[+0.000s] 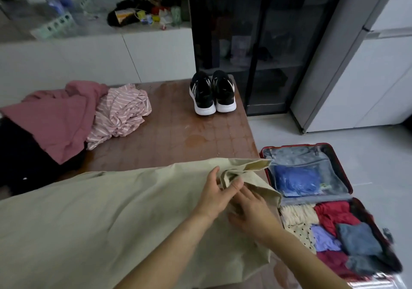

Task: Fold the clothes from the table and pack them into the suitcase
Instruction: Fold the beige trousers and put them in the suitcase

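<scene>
A large beige garment (111,217) lies spread over the near end of the table (182,132), wrinkled, its far right corner turned up. The left hand (214,196) pinches a bunched fold near that corner; the right hand (250,213) rests on the cloth just beside it. At the table's far left sit unfolded heaps: a pink garment (55,121), a pink-and-white striped one (122,112) against it, and a black one (20,155) partly under the pink. The red suitcase (341,170) lies open on the floor by the table's right edge, its near half packed with folded clothes
</scene>
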Tool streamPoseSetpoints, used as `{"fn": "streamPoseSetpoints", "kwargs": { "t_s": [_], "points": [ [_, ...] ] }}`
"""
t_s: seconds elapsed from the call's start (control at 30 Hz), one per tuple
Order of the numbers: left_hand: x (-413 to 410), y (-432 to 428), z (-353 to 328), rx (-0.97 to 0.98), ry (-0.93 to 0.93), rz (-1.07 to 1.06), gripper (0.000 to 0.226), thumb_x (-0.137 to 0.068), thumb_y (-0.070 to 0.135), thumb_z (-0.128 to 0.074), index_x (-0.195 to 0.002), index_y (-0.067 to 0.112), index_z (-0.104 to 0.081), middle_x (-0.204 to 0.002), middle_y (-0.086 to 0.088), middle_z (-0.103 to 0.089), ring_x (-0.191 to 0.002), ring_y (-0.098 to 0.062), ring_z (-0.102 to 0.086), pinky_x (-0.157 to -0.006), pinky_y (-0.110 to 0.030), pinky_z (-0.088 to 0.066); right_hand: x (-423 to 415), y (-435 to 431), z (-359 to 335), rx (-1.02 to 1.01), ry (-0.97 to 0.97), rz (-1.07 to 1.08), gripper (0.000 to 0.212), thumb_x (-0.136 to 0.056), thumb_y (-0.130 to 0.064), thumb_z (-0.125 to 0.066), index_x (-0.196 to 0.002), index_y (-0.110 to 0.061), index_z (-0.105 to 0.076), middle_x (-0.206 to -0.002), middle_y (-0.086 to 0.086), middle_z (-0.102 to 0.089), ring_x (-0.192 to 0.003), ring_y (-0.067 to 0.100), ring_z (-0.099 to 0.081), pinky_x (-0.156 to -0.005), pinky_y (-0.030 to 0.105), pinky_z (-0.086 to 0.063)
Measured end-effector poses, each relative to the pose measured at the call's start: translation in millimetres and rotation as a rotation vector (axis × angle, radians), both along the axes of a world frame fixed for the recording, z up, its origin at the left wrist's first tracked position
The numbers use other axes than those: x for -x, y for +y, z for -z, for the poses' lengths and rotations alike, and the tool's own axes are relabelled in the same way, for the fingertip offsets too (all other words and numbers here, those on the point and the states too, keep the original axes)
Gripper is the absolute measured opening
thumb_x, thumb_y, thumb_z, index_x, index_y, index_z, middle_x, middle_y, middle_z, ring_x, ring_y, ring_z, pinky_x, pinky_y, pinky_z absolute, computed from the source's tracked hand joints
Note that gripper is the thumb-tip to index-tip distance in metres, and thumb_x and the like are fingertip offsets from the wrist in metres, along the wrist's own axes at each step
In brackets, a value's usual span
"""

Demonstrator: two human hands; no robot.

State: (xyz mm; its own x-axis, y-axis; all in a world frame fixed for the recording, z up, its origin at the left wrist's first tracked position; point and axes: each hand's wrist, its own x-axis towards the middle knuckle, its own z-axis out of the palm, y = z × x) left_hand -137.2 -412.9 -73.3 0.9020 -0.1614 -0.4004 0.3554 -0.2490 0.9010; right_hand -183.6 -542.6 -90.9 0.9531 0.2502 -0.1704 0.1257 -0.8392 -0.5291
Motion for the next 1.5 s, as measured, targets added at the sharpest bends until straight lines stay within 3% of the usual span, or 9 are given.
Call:
{"fn": "streamPoseSetpoints", "kwargs": {
  "t_s": [0.07,0.2,0.3,0.4,0.57,0.7,0.87,1.17,1.5],
  "points": [
    [-2,0,7,-0.038,-0.007,-0.044,0.079,-0.08,0.042,-0.071,-0.145,0.024,-0.03,-0.128,0.01,-0.04,-0.123,-0.01,-0.043,-0.105,-0.028,-0.038,2,3,2,-0.085,0.03,-0.149,0.07,-0.081,-0.039,-0.053,-0.146,-0.031,-0.03,-0.154,-0.01,-0.02,-0.143,0.009,-0.016,-0.116,0.033,-0.021],
    [-6,0,22,-0.174,-0.095,-0.148,0.054,-0.086,0.015,-0.066,-0.135,0.022,-0.045,-0.118,0.003,-0.055,-0.104,-0.008,-0.051,-0.094,-0.015,-0.039,5,-10,-5,-0.463,-0.161,-0.034,0.031,-0.084,-0.027,-0.059,-0.113,-0.037,-0.064,-0.12,-0.036,-0.05,-0.108,-0.01,-0.053,-0.09,0.018,-0.047],
    [-8,-1,28,-0.203,-0.104,-0.189,0.049,-0.086,0.011,-0.065,-0.131,0.025,-0.05,-0.107,-0.001,-0.06,-0.096,-0.013,-0.057,-0.091,-0.022,-0.045,-2,-38,5,-0.156,-0.505,0.263,0.027,-0.08,-0.043,-0.055,-0.104,-0.031,-0.061,-0.107,-0.015,-0.061,-0.094,0.009,-0.059,-0.084,0.042,-0.047],
    [-5,-1,30,-0.125,-0.11,-0.186,0.051,-0.084,0.01,-0.067,-0.129,0.027,-0.05,-0.108,0.002,-0.061,-0.09,-0.008,-0.058,-0.078,-0.013,-0.045,-12,-68,21,0.086,-0.201,0.465,0.068,-0.073,-0.049,-0.067,-0.133,-0.025,-0.044,-0.132,0.003,-0.048,-0.121,0.026,-0.046,-0.1,0.048,-0.032],
    [-4,0,32,-0.146,-0.274,-0.198,0.016,-0.084,0.034,-0.064,-0.091,0.02,-0.069,-0.074,0.016,-0.064,-0.068,0.004,-0.057,-0.068,-0.019,-0.045,-24,-81,31,-0.107,-0.104,0.431,0.087,-0.068,0.005,-0.057,-0.141,-0.032,-0.027,-0.126,0.001,-0.052,-0.112,0.023,-0.056,-0.1,0.051,-0.036],
    [-14,28,21,-0.179,-0.322,-0.289,0.03,-0.092,0.025,-0.06,-0.062,0.027,-0.056,-0.05,0.016,-0.052,-0.051,0.004,-0.046,-0.055,-0.02,-0.037,-38,-69,20,-0.282,-0.199,0.434,0.071,-0.069,0.005,-0.062,-0.117,-0.036,-0.031,-0.105,-0.008,-0.055,-0.091,0.012,-0.06,-0.099,0.048,-0.038],
    [-22,107,14,-0.309,-0.404,-0.427,0.035,-0.082,0.039,-0.051,-0.055,0.021,-0.043,-0.045,0.011,-0.042,-0.048,-0.001,-0.036,-0.051,-0.025,-0.032,-50,-59,29,0.012,-0.376,0.154,0.028,-0.073,-0.018,-0.057,-0.096,-0.026,-0.07,-0.104,-0.004,-0.066,-0.096,0.024,-0.063,-0.098,0.055,-0.035],
    [-18,302,8,-0.582,-0.318,-0.561,0.007,-0.087,0.018,-0.066,-0.087,0.012,-0.071,-0.072,0.004,-0.066,-0.062,-0.007,-0.06,-0.063,-0.026,-0.044,-67,4,22,0.091,-0.57,-0.004,0.035,-0.073,-0.037,-0.042,-0.079,-0.028,-0.075,-0.09,-0.003,-0.07,-0.096,0.013,-0.047,-0.098,0.053,-0.028],
    [-20,483,29,-0.818,-0.148,-0.551,0.048,-0.085,0.03,-0.063,-0.127,0.01,-0.052,-0.118,-0.015,-0.062,-0.104,-0.033,-0.061,-0.087,-0.045,-0.049,-95,102,0,0.132,-0.506,-0.062,0.035,-0.073,-0.037,-0.041,-0.081,-0.031,-0.075,-0.083,-0.011,-0.07,-0.091,0.009,-0.059,-0.116,0.031,0.002]
  ]
}}
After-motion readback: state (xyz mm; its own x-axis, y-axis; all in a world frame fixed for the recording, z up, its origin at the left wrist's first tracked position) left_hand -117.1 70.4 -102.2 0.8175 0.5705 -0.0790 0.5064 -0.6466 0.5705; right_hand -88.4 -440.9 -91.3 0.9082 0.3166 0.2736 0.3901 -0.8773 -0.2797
